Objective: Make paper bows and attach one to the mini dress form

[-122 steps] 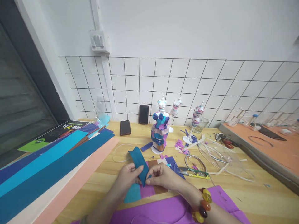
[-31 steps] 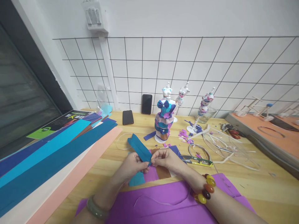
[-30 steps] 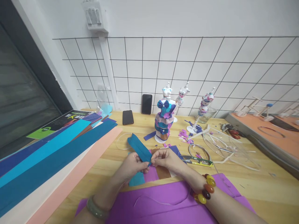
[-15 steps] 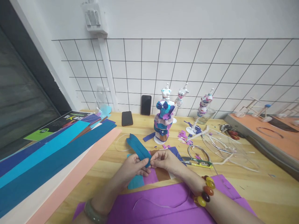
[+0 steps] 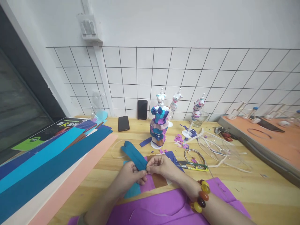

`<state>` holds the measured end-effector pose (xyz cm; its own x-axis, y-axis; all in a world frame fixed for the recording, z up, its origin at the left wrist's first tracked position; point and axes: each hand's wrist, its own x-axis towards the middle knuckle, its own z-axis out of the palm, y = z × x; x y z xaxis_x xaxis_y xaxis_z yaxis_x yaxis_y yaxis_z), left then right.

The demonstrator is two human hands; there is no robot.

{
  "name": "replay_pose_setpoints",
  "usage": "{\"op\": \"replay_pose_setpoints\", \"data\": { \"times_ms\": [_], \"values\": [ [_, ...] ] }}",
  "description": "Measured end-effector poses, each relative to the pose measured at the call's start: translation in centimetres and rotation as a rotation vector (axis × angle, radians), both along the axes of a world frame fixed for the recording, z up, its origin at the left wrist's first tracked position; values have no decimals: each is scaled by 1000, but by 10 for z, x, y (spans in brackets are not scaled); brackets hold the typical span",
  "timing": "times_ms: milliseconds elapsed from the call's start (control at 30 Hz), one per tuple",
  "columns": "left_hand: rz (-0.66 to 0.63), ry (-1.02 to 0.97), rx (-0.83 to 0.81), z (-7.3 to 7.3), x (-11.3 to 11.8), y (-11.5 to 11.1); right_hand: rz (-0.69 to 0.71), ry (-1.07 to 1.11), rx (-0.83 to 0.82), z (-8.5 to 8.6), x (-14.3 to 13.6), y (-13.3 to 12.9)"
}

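Work at the wooden tabletop [image 5: 93, 178] looks part-way along. One white dress form wrapped in teal, purple and pale pink fabric-like layers [image 5: 159, 126] stands upright, a dark blue pleated bow with a pearl-like bead [image 5: 156, 110] at its chest; that piece seems largely finished.

In hand: a folded teal strip of fabric-like material [image 5: 134, 153], held above the tabletop, slanting, its far end free to the upper left. Left hand [image 5: 131, 175] grips the strip, thumb on top. Right hand [image 5: 161, 167] is closed in a pinch at its near end. Crease runs along the length; no finished shape. Strip is apart from the form, so I judge this piece incomplete. Whether a needle is in the pinch, cannot tell.

Below the hands: flat light-blue [image 5: 133, 190], purple [image 5: 147, 185] and brown [image 5: 160, 181] pieces. Scissors with green and yellow handles [image 5: 199, 167] lie to the right, not in use. Purple scraps [image 5: 179, 139] beyond suggest cutting is well under way.

Writing: the black-and-green printed cover [image 5: 44, 134] at far left bears large white and yellow characters, too skewed to read surely; a round emblem sits on its green part, lettering illegible. Two dark-screened phones [image 5: 142, 110] show no visible brand.
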<state>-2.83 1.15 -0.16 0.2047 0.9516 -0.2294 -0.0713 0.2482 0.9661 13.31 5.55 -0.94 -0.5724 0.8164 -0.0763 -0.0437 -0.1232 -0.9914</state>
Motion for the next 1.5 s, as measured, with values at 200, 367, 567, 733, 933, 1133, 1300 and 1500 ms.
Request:
{"op": "replay_pose_setpoints", "data": {
  "times_ms": [200, 367, 567, 733, 933, 1133, 1300, 1500],
  "values": [
    [-9, 29, 5, 2, -1, -1, 0, 16, -29, 1, 0, 0],
    [-52, -20, -5, 2, -2, -1, 1, 24, -51, 0, 0, 1],
    [0, -111, -97, 5, -2, -1, 6, 37, -62, -1, 0, 1],
    [8, -54, -102, 2, -1, 0, 15, 40, -66, 1, -1, 0],
    [-74, 10, -46, 6, -2, -1, 12, 32, -68, -1, 0, 1],
    [-88, 31, -49, 11, -3, -2, 4, 22, -57, -2, -1, 2],
    [-116, -9, -37, 9, -6, -1, 3, 8, -45, 1, 0, 0],
    [-129, 6, -57, 10, -7, -1, 6, -6, -43, 0, 0, 1]
  ]
}}
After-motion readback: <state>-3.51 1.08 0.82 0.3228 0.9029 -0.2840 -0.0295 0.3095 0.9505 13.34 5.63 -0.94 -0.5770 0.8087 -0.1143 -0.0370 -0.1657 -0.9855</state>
